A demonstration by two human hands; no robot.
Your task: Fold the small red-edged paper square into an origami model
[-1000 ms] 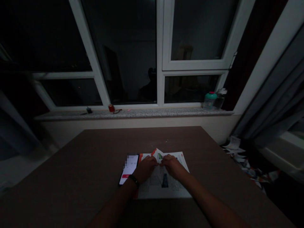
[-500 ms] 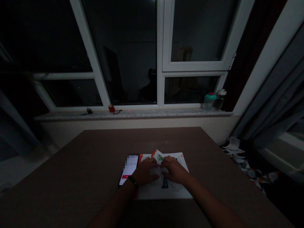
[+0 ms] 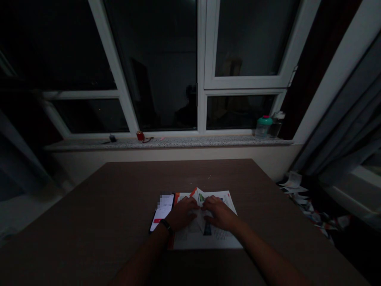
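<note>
A printed booklet or magazine (image 3: 214,242) lies on the brown table. On top of it is a folded paper sheet (image 3: 197,193), its orange-edged tip pointing away from me. My left hand (image 3: 183,213), with a dark band on the wrist, has its fingers curled at the sheet's left part. From the other side my right hand (image 3: 219,213) meets it, fingertips bent and close to the left ones, gripping the paper's right part. Both hands hide much of the sheet. Left of the booklet lies a phone (image 3: 161,210) with its screen lit.
The table (image 3: 119,206) stretches to a window wall. Its granite sill (image 3: 184,142) bears a small red object (image 3: 140,136), a dark little bottle (image 3: 112,138) and a teal-lidded bottle (image 3: 264,126) beside a clear one. Loose papers (image 3: 293,180) are heaped right of the table.
My hands stay at nearly the same spot on the folded sheet, with only slight finger movement; the left thumb has drawn in a little. The view has shifted very slightly.
</note>
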